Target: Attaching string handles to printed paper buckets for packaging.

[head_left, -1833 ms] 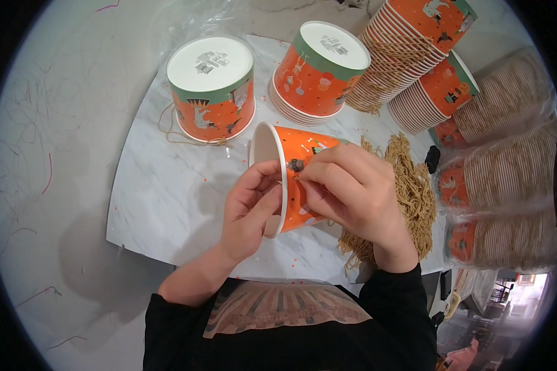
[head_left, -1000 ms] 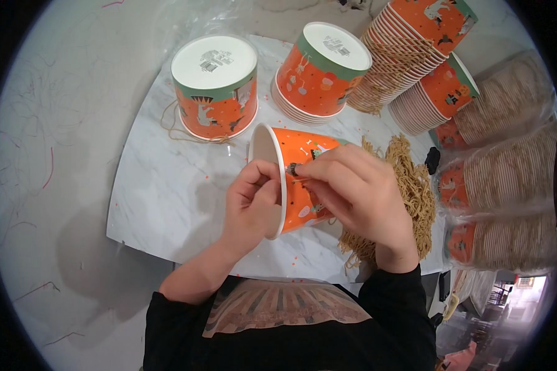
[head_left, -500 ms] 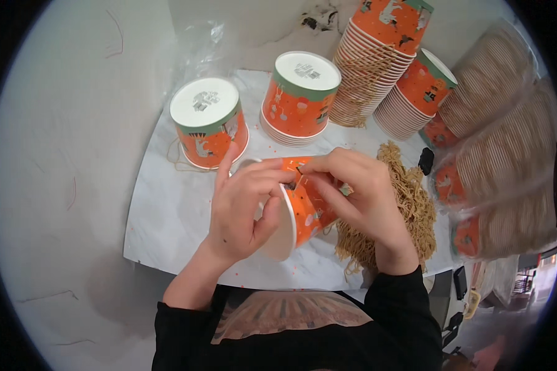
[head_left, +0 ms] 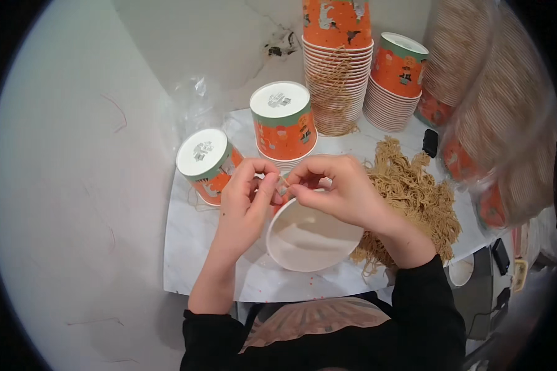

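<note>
A paper bucket is tilted with its open mouth and white inside toward me. Beyond its far rim, a thin tan cord runs between my fingertips. My left hand is closed in a pinch on that cord, thumb against the fingers. Facing it, my right hand also pinches the cord, its thumb just above the bucket's rim. Most of the bucket's orange outer wall is hidden behind my fingers. To the right, partly under my right forearm, lies a heap of tan cords.
Upside-down orange and green buckets stand at the left and centre back. Behind are a tall nested stack with cords draped on it, and a shorter stack. Bagged bucket stacks crowd the right. A small black object lies near the cords.
The bucket has turned from lying sideways to showing me its open mouth. My hands have come closer together at its far side, with the cord between them. The head view has shifted.
</note>
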The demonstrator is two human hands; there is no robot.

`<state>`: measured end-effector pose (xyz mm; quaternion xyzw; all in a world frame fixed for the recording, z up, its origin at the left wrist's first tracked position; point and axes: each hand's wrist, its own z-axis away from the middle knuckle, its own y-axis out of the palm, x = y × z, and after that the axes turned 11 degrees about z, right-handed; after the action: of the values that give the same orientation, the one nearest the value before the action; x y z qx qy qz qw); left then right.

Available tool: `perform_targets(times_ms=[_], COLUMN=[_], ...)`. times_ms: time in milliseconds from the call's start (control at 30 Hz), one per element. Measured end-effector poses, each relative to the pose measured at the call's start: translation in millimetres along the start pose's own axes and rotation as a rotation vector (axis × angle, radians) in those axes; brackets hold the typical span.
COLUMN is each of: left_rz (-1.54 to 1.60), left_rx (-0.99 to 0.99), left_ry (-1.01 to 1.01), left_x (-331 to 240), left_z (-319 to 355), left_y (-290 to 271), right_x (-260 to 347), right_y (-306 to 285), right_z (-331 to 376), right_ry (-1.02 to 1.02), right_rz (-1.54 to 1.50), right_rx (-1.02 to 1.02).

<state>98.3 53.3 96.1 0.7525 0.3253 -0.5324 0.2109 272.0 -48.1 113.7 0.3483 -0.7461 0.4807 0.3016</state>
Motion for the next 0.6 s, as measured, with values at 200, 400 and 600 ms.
perform_targets(times_ms=[200, 400, 600], left_rz=[0.113, 0.388, 0.722], left_rx=[0.187, 0.292, 0.071], left_ry=[-0.113, -0.270, -0.119], left_x=[25, 28, 24], left_z=[-2, 4, 3], left_y=[-17, -9, 2], right_x=[4, 2, -12], right_y=[-10, -8, -6], right_z=[-3, -1, -8], right_ry=[-0.070, -0.137, -0.079], right_rz=[-0.023, 0.029, -0.063], right_rx=[-0.031, 0.157, 0.184])
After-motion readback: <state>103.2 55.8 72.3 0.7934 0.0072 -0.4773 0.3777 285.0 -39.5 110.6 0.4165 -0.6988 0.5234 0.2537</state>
